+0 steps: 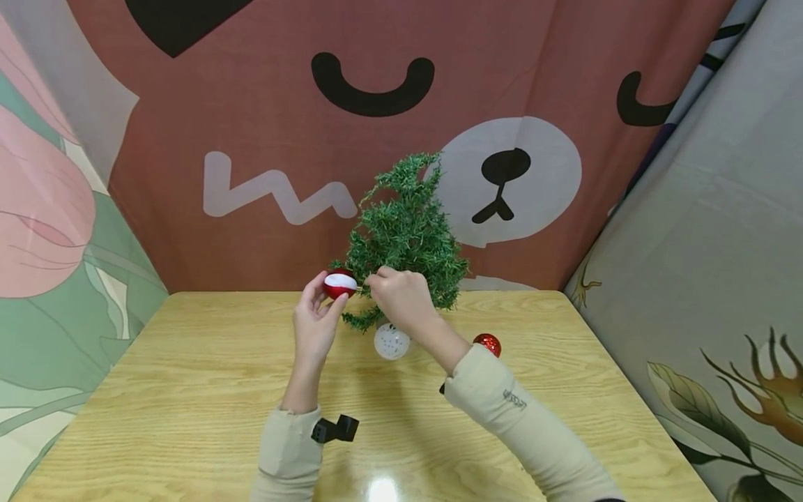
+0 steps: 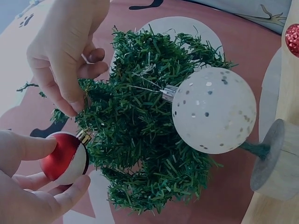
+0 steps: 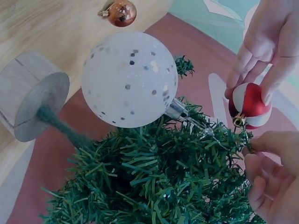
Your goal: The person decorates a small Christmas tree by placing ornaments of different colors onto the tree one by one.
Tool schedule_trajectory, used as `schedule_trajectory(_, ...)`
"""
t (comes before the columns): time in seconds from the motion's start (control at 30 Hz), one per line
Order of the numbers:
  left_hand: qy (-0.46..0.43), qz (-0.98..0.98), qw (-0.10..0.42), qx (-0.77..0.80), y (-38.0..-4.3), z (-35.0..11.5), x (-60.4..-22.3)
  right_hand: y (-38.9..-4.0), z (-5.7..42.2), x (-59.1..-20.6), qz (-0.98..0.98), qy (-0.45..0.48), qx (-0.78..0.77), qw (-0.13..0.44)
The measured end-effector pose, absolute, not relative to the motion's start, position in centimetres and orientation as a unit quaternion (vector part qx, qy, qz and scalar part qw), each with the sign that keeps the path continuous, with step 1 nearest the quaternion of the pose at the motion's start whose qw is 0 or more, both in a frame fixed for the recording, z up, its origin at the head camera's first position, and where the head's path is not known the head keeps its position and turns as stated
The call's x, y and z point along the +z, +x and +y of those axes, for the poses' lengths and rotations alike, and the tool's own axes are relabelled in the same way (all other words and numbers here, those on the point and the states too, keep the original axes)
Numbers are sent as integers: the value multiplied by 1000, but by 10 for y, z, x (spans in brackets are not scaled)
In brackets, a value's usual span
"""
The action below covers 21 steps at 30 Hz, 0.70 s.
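My left hand (image 1: 316, 324) holds a red and white Christmas bauble (image 1: 341, 282) between thumb and fingers, left of the small green artificial tree (image 1: 410, 230). The bauble's gold cap (image 2: 84, 136) faces the branches. Close beside it, my right hand (image 1: 404, 300) pinches the bauble's thin gold hanging thread (image 3: 247, 138) at the tree's edge. From a lower front branch hangs a white bauble with silver dots (image 2: 215, 110), its clear loop hooked among the needles. Behind this bauble, the round wooden base (image 3: 35, 95) of the tree is mostly hidden in the head view.
A red glitter bauble (image 1: 487, 344) lies on the wooden table (image 1: 207, 390) to the right, partly behind my right sleeve. In the right wrist view, a copper bauble (image 3: 122, 13) rests on the table. A printed cloth (image 1: 251, 104) hangs behind the tree, with more cloth at both sides.
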<state>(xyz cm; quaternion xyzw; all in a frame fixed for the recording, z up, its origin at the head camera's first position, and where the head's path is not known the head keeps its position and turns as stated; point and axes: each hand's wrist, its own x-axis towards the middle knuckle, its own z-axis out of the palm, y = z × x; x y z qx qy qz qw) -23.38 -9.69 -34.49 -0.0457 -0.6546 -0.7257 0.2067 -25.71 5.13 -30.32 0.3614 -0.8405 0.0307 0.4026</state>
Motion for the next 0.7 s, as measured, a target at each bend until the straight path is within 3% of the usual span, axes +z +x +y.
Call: schedule_trajectory(0.7,-43,-638,249,-727,-240,-91,-348,-259,45,-307,-847,318,38,423)
